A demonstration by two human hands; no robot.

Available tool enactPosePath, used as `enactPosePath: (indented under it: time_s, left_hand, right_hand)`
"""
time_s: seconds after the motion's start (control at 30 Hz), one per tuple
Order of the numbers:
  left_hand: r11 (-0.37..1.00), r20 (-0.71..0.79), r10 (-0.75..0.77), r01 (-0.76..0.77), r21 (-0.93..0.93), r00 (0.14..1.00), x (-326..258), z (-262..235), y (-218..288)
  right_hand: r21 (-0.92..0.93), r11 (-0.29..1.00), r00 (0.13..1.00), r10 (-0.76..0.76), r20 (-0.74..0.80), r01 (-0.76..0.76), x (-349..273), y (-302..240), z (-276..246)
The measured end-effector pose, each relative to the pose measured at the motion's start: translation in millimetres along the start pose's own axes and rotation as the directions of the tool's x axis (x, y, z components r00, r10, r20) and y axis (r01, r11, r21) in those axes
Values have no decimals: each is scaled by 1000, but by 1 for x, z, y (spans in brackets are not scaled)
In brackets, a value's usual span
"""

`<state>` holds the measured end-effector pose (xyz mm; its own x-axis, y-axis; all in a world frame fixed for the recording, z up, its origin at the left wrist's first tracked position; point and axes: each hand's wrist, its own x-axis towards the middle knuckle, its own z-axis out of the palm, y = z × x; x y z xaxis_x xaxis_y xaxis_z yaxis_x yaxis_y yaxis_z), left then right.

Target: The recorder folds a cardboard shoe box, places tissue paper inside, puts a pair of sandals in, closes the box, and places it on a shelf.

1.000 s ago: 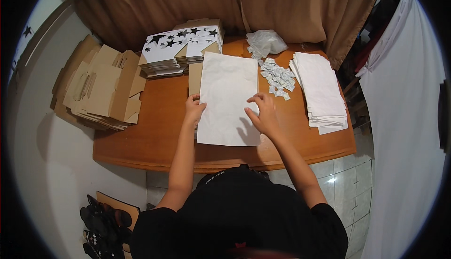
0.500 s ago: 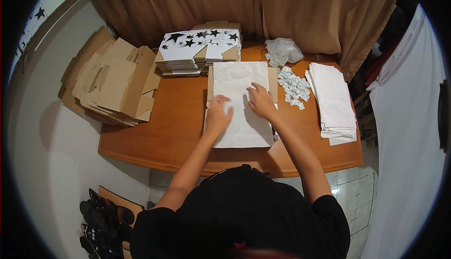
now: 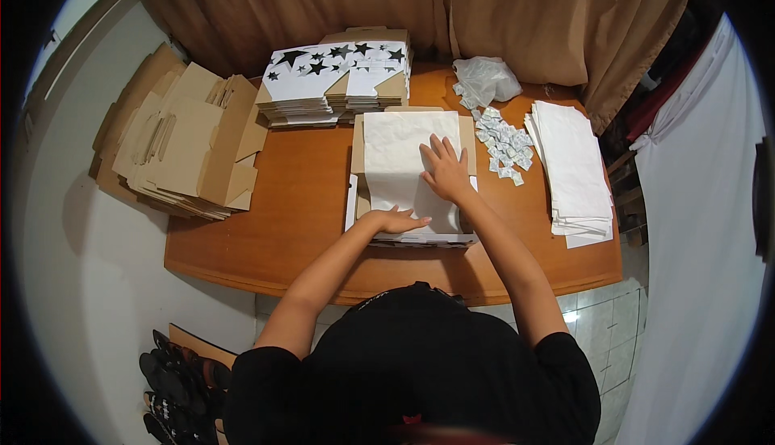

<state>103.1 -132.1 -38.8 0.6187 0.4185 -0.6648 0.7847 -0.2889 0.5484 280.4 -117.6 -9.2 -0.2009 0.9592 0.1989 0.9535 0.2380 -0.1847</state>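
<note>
In front of me an opened cardboard box (image 3: 352, 203) stands on the table, white outside and brown inside. A sheet of white paper (image 3: 391, 154) lies over its raised lid and dips down into the box. My left hand (image 3: 395, 220) presses on the paper inside the near part of the box, its fingers stretched toward the right. My right hand (image 3: 446, 171) lies with spread fingers on the upper right part of the paper. Neither hand grips anything. The paper hides most of the box's bottom.
At the left lean stacked flat brown cardboard boxes (image 3: 182, 138). Behind stands a pile of white star-printed boxes (image 3: 335, 70). To the right lie small white sachets (image 3: 502, 145), a clear plastic bag (image 3: 488, 79) and a stack of white paper (image 3: 569, 167). The wooden table (image 3: 299, 195) has a curved front edge.
The paper's near part has sunk from over the box's front edge down into the box. My left hand has moved nearer and turned rightward; my right hand has stayed about where it was, fingers now spread.
</note>
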Motion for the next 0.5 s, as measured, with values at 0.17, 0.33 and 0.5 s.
enactPosePath:
  time_s: [0.17,0.33,0.5]
  left_hand:
    - [999,202,-11,21,-48,979,-6,-1,7]
    - [998,273,-19,36,-57,962,-15,-8,9]
    - [995,216,-92,96,-9,972,-27,-11,15]
  right_hand:
    - [35,999,1000,15,-26,-14,-6,7,5]
    - [28,999,998,30,-51,-28,-8,2,5]
    - [40,998,996,58,-72,-55,-12,-2,5]
